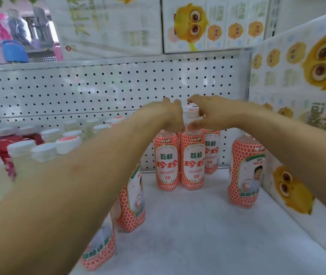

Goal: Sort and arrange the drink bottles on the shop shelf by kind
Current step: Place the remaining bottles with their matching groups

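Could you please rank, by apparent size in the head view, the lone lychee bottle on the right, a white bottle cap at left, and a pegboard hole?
1. Lone lychee bottle
2. White bottle cap, though it is nearer the camera
3. Pegboard hole

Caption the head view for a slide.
Both hands reach the necks of lychee bottles grouped at the shelf's back.

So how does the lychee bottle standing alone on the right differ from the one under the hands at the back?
The lone right bottle stands apart near the side cartons, untouched; the back bottle is packed against its neighbours, with the left hand and right hand at its neck. The right bottle shows its photo panel; the back bottle shows its front name label. Both are upright, with the same orange honeycomb wrap.
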Motion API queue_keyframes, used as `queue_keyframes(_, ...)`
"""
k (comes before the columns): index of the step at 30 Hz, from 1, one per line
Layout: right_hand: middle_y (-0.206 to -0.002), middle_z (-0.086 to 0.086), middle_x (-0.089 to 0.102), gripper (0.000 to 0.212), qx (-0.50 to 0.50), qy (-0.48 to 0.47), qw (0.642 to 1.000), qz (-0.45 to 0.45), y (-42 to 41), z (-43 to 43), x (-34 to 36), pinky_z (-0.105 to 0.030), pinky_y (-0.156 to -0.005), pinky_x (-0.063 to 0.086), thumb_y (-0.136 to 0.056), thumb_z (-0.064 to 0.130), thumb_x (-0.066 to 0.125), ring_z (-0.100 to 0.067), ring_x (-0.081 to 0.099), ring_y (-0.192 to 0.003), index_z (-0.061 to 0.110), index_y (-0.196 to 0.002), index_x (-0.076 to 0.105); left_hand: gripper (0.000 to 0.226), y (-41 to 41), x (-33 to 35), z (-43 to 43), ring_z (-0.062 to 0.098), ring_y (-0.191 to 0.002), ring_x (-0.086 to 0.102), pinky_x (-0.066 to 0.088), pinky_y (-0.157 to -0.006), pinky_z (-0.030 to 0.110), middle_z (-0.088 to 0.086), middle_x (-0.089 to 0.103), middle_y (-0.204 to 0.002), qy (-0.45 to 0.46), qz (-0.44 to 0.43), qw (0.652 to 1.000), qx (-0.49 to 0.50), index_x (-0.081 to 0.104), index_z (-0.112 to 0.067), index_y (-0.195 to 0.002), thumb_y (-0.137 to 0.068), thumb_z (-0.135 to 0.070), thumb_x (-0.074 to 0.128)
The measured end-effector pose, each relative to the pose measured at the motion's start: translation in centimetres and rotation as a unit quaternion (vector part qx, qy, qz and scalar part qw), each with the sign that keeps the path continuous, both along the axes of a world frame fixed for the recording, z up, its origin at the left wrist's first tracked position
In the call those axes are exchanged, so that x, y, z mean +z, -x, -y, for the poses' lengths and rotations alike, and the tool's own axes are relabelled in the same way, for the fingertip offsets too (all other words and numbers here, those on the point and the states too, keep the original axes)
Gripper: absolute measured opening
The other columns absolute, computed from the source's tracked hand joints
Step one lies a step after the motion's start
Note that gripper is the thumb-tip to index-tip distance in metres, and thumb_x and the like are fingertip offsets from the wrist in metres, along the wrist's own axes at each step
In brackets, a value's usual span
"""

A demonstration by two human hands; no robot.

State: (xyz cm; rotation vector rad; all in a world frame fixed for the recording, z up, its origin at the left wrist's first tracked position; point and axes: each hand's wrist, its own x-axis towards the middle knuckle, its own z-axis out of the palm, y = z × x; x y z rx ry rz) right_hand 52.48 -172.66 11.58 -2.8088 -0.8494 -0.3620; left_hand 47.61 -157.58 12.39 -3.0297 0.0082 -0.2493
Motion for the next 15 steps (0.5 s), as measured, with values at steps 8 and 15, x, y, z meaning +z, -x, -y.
queue_keyframes(8,-0.155,-0.002,0.027,0.098,-0.11,-0.388,0.913,0.065,4.6,5.5,-5.4,-0.05,-0.113,0.03,-0.079,0.047,0.076,-0.024,0.027,-0.143,0.03,-0.153,0.014,0.11,2.0,-13.5,2.2,0.023,-0.153,-0.004,0.006,-0.121,0.041,0.0,-0.012,-0.166,0.483,0.249,0.839,-0.021,-0.015,-0.017,-0.156,-0.09,-0.033,0.071)
queue_keyframes(15,-0.126,0.004,0.056,0.094,-0.151,-0.526,0.819,-0.173,5.9,6.8,-15.8,-0.042,-0.087,0.05,-0.075,0.002,0.079,-0.018,0.058,-0.107,0.032,-0.146,0.024,0.116,0.5,-19.2,1.3,0.031,-0.148,0.017,0.019,-0.121,0.048,0.011,0.013,-0.161,0.591,0.154,0.789,0.066,-0.012,-0.014,-0.157,-0.084,-0.022,0.078)
